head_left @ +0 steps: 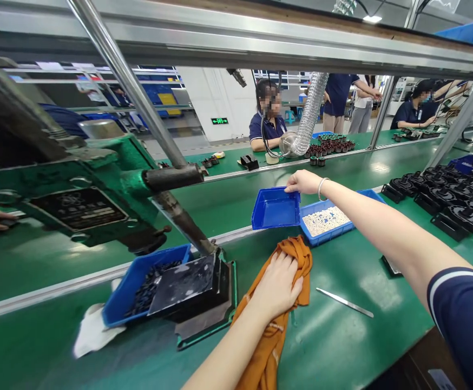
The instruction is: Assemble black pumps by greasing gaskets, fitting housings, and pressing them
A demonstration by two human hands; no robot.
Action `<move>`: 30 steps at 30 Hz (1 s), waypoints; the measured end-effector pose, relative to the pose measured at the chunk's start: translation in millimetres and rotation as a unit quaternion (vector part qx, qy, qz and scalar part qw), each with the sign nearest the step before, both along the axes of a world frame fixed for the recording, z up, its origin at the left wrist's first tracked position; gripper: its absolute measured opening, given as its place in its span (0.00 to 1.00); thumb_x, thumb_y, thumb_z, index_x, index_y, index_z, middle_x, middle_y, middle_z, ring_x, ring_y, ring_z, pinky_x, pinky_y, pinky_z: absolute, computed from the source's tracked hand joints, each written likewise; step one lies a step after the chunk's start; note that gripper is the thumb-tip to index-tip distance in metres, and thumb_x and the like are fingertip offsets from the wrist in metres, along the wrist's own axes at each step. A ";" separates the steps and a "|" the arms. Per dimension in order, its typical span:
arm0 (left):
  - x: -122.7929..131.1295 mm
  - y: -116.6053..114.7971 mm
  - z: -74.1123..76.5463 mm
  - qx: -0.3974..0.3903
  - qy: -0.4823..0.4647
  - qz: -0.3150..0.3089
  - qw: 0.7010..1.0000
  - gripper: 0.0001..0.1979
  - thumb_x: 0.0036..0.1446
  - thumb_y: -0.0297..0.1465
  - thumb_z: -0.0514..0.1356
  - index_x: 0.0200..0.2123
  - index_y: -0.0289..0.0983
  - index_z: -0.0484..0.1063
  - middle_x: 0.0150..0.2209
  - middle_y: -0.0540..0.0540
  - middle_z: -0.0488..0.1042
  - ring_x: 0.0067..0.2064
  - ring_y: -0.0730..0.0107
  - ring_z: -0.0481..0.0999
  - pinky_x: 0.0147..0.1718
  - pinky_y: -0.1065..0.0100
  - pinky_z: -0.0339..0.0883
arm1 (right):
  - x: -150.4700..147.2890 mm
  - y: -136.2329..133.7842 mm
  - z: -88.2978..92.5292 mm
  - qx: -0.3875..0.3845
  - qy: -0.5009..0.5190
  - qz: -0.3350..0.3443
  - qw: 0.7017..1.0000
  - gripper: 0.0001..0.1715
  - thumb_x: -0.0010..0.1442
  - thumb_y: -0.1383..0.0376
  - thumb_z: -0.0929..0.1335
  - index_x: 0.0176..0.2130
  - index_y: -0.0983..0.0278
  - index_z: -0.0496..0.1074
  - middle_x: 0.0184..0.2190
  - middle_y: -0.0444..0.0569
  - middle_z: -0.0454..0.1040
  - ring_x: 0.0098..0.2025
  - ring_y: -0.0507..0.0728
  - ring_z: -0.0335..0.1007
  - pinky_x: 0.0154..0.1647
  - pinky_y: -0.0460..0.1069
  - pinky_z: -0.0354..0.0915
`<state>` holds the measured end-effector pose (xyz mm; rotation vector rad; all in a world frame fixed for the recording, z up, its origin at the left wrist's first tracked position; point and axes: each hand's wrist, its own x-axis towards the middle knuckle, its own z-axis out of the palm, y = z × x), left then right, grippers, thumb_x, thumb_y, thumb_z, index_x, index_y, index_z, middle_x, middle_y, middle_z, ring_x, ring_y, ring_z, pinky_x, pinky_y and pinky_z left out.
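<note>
My right hand [306,181] pinches the right rim of an empty blue plastic bin [277,210], which is tilted so its inside faces me. Just right of it, a longer blue tray [321,236] holds many small cream-coloured pieces with a few blue bits among them. My left hand [279,284] presses on a bunched orange cloth [301,254], its fingertips sunk in the folds and closed on the fabric. Right of the cloth, metal tweezers [344,302] lie on the green tabletop [326,346].
To the left stands a green hand press [86,189] with a black block [188,281] at its base. Beside it sit a blue bin of dark parts [118,303] and a white cloth [96,330]. Black housings [455,203] crowd the right. A co-worker [267,119] sits opposite.
</note>
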<state>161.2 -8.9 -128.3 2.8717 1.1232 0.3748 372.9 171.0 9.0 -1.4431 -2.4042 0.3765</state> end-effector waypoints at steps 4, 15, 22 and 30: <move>-11.6 -40.3 6.7 -0.031 0.009 -0.023 0.999 0.20 0.61 0.32 0.54 0.56 0.36 0.66 0.61 0.37 0.66 0.65 0.48 0.61 0.66 0.40 0.54 | -3.1 -7.6 -9.0 0.001 -0.003 -0.002 1.000 0.13 0.61 0.61 0.70 0.32 0.68 0.80 0.25 0.44 0.77 0.26 0.49 0.65 0.31 0.45 0.55; -36.3 -89.6 3.7 0.000 0.020 -0.013 1.000 0.22 0.62 0.32 0.53 0.58 0.35 0.64 0.62 0.37 0.66 0.64 0.49 0.65 0.64 0.42 0.60 | -24.4 -21.2 -43.1 -0.005 -0.022 0.003 1.000 0.10 0.61 0.61 0.71 0.33 0.65 0.81 0.29 0.46 0.79 0.31 0.51 0.67 0.32 0.44 0.55; -19.2 -7.8 -2.1 0.023 0.006 0.056 0.998 0.19 0.61 0.33 0.55 0.54 0.33 0.67 0.57 0.36 0.70 0.62 0.48 0.66 0.64 0.45 0.59 | -23.8 -13.2 -26.8 0.006 -0.016 -0.009 1.000 0.11 0.61 0.62 0.71 0.33 0.67 0.81 0.27 0.46 0.78 0.29 0.50 0.66 0.31 0.45 0.55; 21.5 68.4 1.7 0.047 -0.022 0.071 0.996 0.15 0.64 0.29 0.50 0.48 0.27 0.69 0.52 0.29 0.72 0.59 0.44 0.69 0.62 0.44 0.59 | -21.5 -5.5 -8.3 0.011 -0.008 -0.017 1.000 0.14 0.62 0.61 0.70 0.30 0.68 0.79 0.25 0.45 0.77 0.27 0.49 0.65 0.30 0.44 0.55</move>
